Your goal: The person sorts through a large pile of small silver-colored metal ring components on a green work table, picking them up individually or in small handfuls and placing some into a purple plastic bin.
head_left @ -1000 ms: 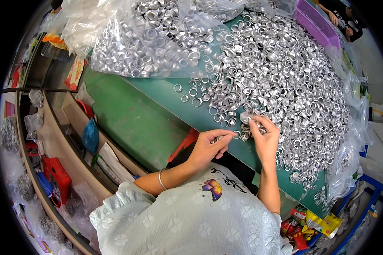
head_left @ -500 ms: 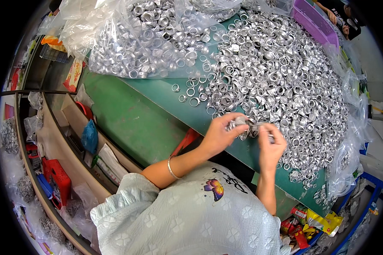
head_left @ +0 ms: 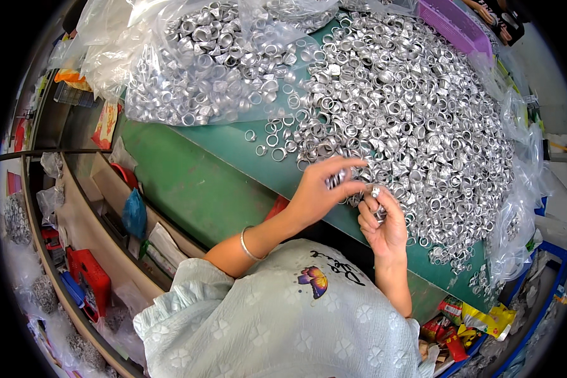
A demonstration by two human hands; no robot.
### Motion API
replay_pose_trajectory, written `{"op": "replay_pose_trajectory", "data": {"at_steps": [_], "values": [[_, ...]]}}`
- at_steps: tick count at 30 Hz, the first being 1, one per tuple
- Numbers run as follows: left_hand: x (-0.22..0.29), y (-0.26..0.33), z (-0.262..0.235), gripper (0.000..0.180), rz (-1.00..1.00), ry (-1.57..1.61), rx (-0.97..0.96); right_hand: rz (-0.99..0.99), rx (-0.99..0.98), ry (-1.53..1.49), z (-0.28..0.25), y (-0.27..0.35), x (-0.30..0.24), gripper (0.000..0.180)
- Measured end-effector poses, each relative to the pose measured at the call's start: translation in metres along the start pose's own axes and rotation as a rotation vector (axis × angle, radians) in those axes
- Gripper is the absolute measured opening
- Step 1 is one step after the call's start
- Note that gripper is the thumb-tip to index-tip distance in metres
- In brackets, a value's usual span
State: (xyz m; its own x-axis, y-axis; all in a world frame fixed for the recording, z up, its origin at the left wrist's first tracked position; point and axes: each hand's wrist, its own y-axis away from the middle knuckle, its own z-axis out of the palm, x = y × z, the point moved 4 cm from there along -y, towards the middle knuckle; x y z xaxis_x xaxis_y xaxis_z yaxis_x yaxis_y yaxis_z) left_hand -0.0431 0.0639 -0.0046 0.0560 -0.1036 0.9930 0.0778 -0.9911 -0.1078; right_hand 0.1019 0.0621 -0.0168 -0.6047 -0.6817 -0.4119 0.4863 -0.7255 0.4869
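A big heap of small silver metal rings (head_left: 416, 107) covers the green table (head_left: 195, 183). My left hand (head_left: 324, 189) is raised above the table's near edge, fingers closed on a small stack of silver rings (head_left: 335, 179). My right hand (head_left: 381, 220) is just beside it, palm up, pinching one silver ring (head_left: 375, 191) between thumb and fingertips, with more rings cupped in the palm. The two hands almost touch. A bracelet sits on my left wrist.
A clear plastic bag (head_left: 195, 57) full of the same rings lies at the table's far left. A purple basket (head_left: 460, 25) stands at the back right. More clear bags (head_left: 516, 214) hang at the right edge. Shelves with red boxes (head_left: 88, 277) run along the left.
My left hand has moved right and up from the table edge to meet my right hand, now gripping a stack of rings. My right hand has turned palm up.
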Motion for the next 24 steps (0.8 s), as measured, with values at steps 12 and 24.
{"op": "replay_pose_trajectory", "data": {"at_steps": [12,24], "values": [[0.031,0.037,0.002,0.038,0.117,-0.478,-0.225,0.099,-0.134,0.124,-0.003,0.003,0.025,0.017],[-0.007,0.05,-0.015,0.014,-0.118,-0.306,0.0,-0.635,0.157,1.423,0.006,0.0,-0.031,0.01]]}}
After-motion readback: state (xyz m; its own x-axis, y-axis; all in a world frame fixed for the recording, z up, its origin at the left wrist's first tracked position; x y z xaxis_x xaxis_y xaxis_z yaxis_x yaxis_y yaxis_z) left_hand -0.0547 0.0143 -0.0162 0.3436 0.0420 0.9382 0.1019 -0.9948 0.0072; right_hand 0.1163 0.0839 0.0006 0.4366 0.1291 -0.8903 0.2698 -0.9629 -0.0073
